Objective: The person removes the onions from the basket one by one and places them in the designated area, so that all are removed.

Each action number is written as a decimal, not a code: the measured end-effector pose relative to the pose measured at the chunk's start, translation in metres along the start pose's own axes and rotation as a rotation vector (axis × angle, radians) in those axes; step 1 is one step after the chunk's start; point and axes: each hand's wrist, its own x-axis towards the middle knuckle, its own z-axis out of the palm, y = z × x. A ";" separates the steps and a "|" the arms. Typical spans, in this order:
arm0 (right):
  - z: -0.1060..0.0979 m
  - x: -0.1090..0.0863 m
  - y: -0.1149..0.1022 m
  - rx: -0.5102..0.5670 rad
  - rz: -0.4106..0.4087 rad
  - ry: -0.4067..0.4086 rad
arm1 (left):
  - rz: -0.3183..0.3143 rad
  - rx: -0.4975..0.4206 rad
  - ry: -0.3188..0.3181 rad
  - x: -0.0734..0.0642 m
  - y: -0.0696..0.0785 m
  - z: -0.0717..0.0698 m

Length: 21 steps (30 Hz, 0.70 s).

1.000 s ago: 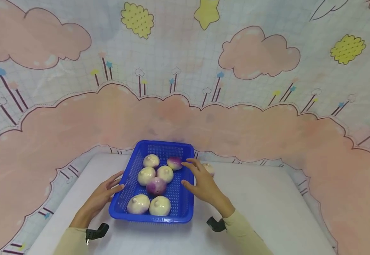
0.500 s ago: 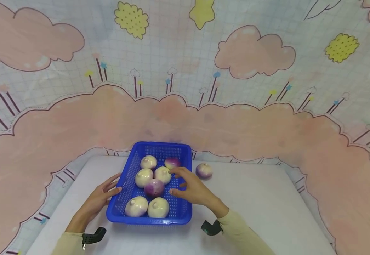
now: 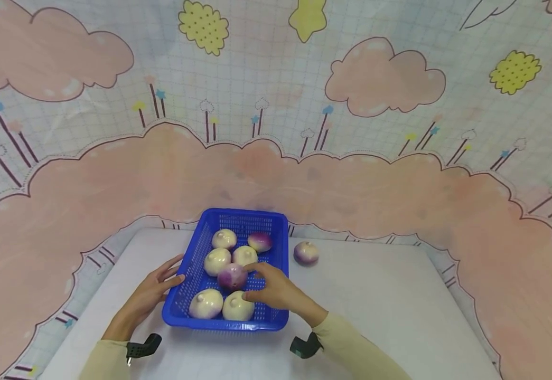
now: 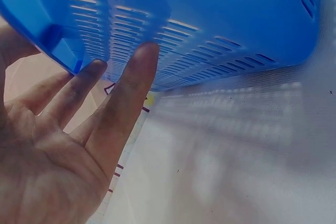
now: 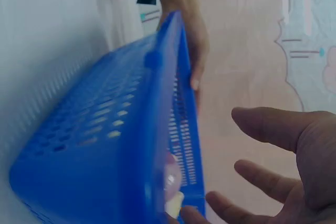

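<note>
A blue plastic basket (image 3: 273, 316) holds several glossy onions, mostly cream-white. A purple onion (image 3: 232, 277) lies in the middle, with another purple one (image 3: 259, 242) at the back right. My left hand (image 3: 151, 289) holds the basket's left side, thumb on the rim and fingers along the slotted outer wall (image 4: 210, 35). Over the basket's right side, my right hand (image 3: 276, 289) has its fingers spread and grips nothing. Its fingertips are close to the middle purple onion, and its thumb is over the front-right white onion (image 3: 237, 307); contact cannot be made out.
A purple-white onion (image 3: 306, 254) lies on the white tabletop (image 3: 390, 306), right of the basket. Behind the table hangs a cloth (image 3: 352, 195) printed with clouds and stars. A dark camera mount sits at each wrist.
My right hand has moved from above the basket's right rim leftward and nearer, toward the middle purple onion. The onion on the table is now uncovered. My left hand stays at the rim.
</note>
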 end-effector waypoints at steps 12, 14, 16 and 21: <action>0.027 0.013 0.000 0.017 0.149 -0.085 | 0.015 -0.004 0.007 -0.001 0.002 -0.002; 0.030 0.014 0.000 -0.006 0.147 -0.094 | 0.019 -0.003 0.010 -0.001 0.002 -0.002; 0.032 0.015 0.000 -0.026 0.145 -0.101 | 0.021 -0.008 0.009 -0.001 0.002 -0.001; 0.038 0.016 0.001 -0.053 0.139 -0.115 | 0.029 -0.020 0.010 -0.003 0.002 0.001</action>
